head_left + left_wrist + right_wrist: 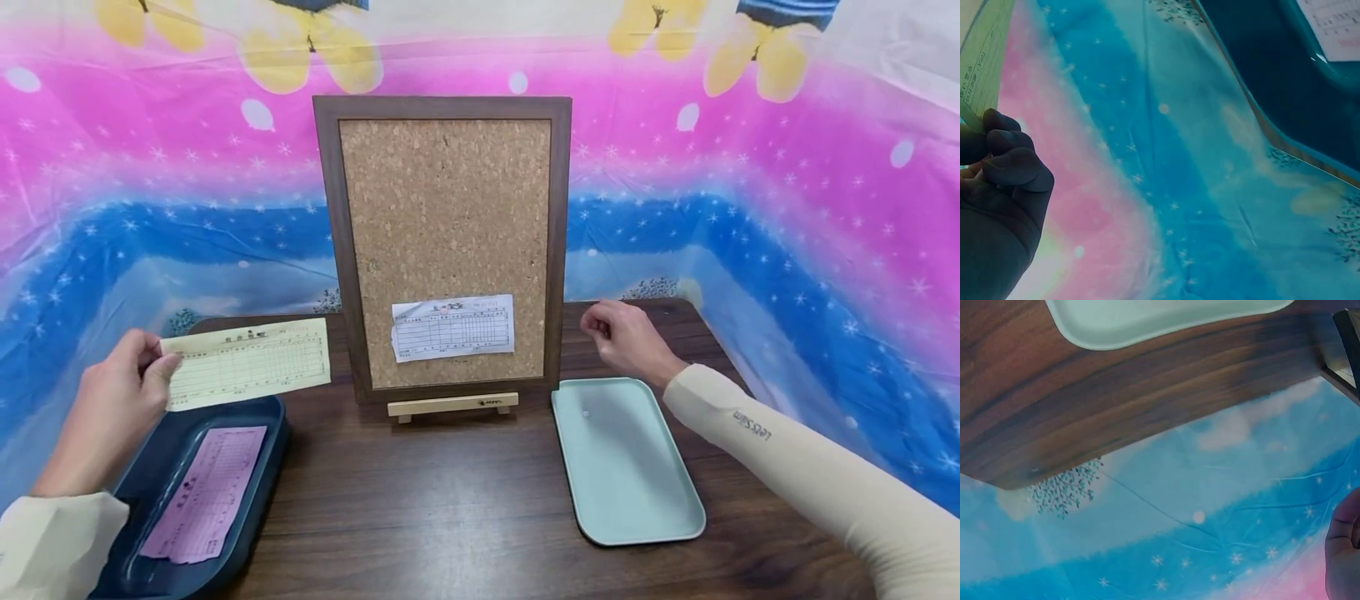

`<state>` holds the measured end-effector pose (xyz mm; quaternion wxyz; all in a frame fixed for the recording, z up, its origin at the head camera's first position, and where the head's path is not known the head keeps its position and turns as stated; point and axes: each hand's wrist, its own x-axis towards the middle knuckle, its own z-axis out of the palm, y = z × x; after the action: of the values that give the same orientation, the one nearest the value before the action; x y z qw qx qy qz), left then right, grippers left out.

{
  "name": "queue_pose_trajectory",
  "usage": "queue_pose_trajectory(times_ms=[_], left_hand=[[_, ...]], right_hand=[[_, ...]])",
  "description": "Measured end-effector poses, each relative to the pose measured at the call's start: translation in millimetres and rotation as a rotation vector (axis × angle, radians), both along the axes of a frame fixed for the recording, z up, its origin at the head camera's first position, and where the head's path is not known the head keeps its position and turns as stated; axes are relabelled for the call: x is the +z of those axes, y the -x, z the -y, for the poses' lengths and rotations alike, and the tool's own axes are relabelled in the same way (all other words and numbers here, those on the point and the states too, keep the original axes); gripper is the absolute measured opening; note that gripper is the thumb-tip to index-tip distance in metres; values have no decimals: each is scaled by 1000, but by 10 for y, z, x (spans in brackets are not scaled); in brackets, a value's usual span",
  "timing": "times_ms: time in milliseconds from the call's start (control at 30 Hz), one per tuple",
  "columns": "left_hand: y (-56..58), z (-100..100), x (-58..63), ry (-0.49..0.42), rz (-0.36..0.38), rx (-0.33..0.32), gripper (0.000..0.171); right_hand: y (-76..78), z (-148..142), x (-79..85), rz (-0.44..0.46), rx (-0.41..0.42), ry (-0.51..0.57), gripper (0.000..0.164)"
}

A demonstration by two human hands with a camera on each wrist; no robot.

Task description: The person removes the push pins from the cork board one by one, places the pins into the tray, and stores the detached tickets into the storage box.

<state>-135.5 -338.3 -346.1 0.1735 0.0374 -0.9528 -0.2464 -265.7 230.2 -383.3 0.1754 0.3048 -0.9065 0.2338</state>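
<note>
Yellow form slip [247, 362], left of centre, pinched at one end by the left hand [112, 408]; a light grip should prevent creases. Right of centre, right hand [628, 335] curled near the mint-green tray [630, 467]; holding anything? Can't tell.

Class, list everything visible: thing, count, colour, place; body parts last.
Table: 1, brown, centre
Backdrop: 1, multicoloured, around table
Corkboard: 1, brown, on table
Stand: 1, tan, at corkboard's base
White slip: 1, white, on corkboard
Blue tray: 1, navy, left
Pink slip: 1, pink, in blue tray
Green tray: 1, mint, right
Speck: 1, whitish, in green tray
Yellow slip: 1, yellow, left hand
Sleeves: 2, cream, both sides
Left hand: 1, left
Right hand: 1, right
</note>
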Motion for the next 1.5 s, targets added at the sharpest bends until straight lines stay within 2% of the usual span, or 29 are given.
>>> queue_pose_trajectory(times_ms=[300,533,833,933,1167,1400,1500], left_hand=[[-156,171,-213,1,56,53,19],[-274,393,-333,107,7,37,11],[-368,549,-517,105,88,116,13],[-372,550,-543,97,115,131,14],[-400,599,-494,100,146,112,17],[-464,686,-538,35,292,145,24],[-490,708,-580,45,297,170,27]], right_hand=[[-70,-121,-342,102,-28,4,17],[-121,-172,-499,179,-33,-12,13],[-181,-179,-687,278,-24,-26,14],[-191,-172,-760,303,-13,-30,12],[-222,-180,-883,343,-9,-57,15],[-205,-192,-1010,363,6,-64,18],[-203,-185,-1045,371,18,-64,20]])
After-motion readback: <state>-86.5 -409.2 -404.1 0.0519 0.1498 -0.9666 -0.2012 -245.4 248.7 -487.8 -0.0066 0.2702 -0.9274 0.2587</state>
